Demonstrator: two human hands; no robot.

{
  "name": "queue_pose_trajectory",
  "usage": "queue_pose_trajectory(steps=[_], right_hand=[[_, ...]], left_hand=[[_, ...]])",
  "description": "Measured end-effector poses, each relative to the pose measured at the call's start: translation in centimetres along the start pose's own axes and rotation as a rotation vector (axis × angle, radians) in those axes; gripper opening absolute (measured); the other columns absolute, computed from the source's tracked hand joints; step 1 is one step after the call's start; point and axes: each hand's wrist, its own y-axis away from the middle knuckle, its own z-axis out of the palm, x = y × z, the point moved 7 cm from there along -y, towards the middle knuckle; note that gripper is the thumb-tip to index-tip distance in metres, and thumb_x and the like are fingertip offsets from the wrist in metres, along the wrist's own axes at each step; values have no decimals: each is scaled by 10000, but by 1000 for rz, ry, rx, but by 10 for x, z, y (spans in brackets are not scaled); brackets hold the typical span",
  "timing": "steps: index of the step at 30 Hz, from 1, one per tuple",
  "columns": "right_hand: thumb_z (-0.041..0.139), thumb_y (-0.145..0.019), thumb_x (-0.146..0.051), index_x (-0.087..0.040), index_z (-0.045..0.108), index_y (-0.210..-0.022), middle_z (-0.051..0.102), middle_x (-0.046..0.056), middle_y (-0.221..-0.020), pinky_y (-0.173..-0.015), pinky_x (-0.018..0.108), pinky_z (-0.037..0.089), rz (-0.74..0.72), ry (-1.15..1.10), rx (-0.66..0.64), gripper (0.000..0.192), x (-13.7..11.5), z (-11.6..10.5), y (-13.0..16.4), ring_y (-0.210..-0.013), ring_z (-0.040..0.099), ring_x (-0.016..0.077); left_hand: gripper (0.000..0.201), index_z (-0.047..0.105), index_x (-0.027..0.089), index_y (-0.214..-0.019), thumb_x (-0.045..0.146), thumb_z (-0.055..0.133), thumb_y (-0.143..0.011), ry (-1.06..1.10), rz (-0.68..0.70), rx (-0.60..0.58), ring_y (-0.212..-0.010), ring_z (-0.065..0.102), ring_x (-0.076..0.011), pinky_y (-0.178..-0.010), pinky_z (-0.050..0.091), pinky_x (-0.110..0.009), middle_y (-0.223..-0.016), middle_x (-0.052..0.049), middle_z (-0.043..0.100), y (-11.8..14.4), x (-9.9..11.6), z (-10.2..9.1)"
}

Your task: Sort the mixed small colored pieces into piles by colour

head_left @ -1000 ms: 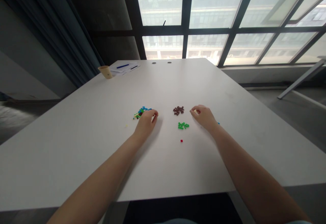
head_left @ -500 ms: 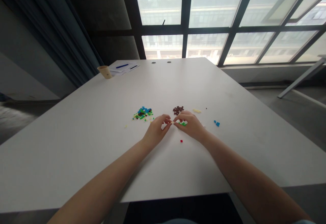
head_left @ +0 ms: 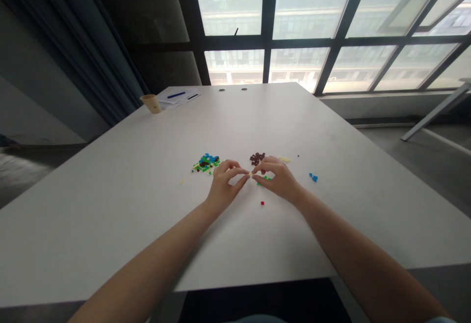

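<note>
A tiny pale piece (head_left: 250,174) was pinched between the fingertips of the left hand (head_left: 223,186) and the right hand (head_left: 278,180), which met above the middle of the white table (head_left: 121,205). Both hands were narrowed to a pinch on it, the other fingers curled. The piece was too small for its long axis or heading to be told.

Just left of the left hand a mixed heap (head_left: 205,163) of blue, green and yellow bits was spread. A brown heap (head_left: 256,158) lay just beyond the right hand, green bits (head_left: 264,180) were half hidden under it, and a red bit (head_left: 262,203) lay near its wrist. A few blue bits (head_left: 313,177) were set apart to the right.

Wide bare tabletop was left on both sides and behind the heaps. The near edge was crossed by both forearms. At the far left corner a cup (head_left: 151,103) and papers (head_left: 178,97) were kept well clear of the hands.
</note>
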Motion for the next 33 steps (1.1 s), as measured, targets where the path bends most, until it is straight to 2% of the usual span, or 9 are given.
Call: queue_pose_trajectory(steps=[8, 11, 13, 16, 18, 21, 23, 26, 33], right_hand=[[606, -752, -240, -208, 649, -765, 558, 5, -679, -710, 271, 404, 2, 10, -5, 55, 0, 1, 0, -681, 513, 127], [598, -750, -250, -208, 655, -751, 540, -1, -654, -685, 260, 399, 63, 57, 18, 70, 12, -6, -1, -661, 501, 126], [580, -751, -254, -201, 663, -745, 525, -3, -637, -657, 249, 391, 163, 134, 58, 98, 30, -17, 0, -641, 490, 123], [552, -738, -256, -192, 674, -734, 526, 2, -637, -633, 245, 381, 395, 337, 110, 138, 67, -42, 6, -620, 485, 123], [542, -725, -262, -200, 684, -745, 564, 17, -679, -634, 260, 379, 576, 491, 76, 156, 89, -55, 14, -643, 503, 138], [536, -716, -276, -223, 697, -778, 626, 44, -781, -630, 283, 384, 803, 633, -53, 180, 111, -64, 26, -721, 545, 178], [543, -711, -279, -239, 702, -792, 650, 51, -845, -640, 293, 391, 897, 657, -133, 183, 119, -64, 33, -772, 564, 196], [556, -705, -291, -249, 703, -810, 662, 58, -917, -663, 297, 405, 944, 645, -199, 185, 124, -58, 37, -828, 577, 208], [528, -729, -311, -240, 681, -828, 664, 67, -905, -692, 318, 414, 888, 680, -150, 195, 119, -54, 35, -842, 587, 218]], left_hand=[[116, 658, 238, -817, 322, 593, -770, 5, -11, -5, -818, 525, -163, -827, 399, -357, -863, -31, 564, 0, 2, 0], [148, 639, 234, -874, 325, 593, -767, 4, -17, -17, -861, 530, -177, -827, 407, -357, -891, -39, 572, 0, 0, 1], [150, 626, 227, -880, 323, 579, -775, 13, -15, -32, -875, 532, -181, -826, 412, -358, -904, -45, 574, 1, -2, 3], [132, 613, 219, -862, 313, 552, -792, 21, -6, -60, -880, 535, -178, -828, 414, -356, -908, -46, 569, 2, -5, 6], [124, 607, 220, -868, 297, 543, -795, 7, -5, -80, -892, 534, -176, -834, 411, -353, -916, -43, 565, 3, -8, 8], [122, 602, 224, -885, 268, 526, -799, -54, -32, -96, -916, 530, -180, -842, 401, -354, -939, -41, 563, 2, -15, 8], [129, 599, 226, -894, 250, 515, -800, -120, -71, -97, -936, 527, -189, -843, 394, -362, -952, -43, 564, 1, -24, 6], [152, 612, 233, -889, 191, 510, -785, -263, -133, -111, -970, 518, -216, -823, 381, -383, -954, -44, 568, -3, -43, -3], [214, 679, 259, -781, 107, 536, -734, -437, -351, -186, -904, 534, -261, -685, 375, -361, -901, -60, 591, -12, -102, -39]])
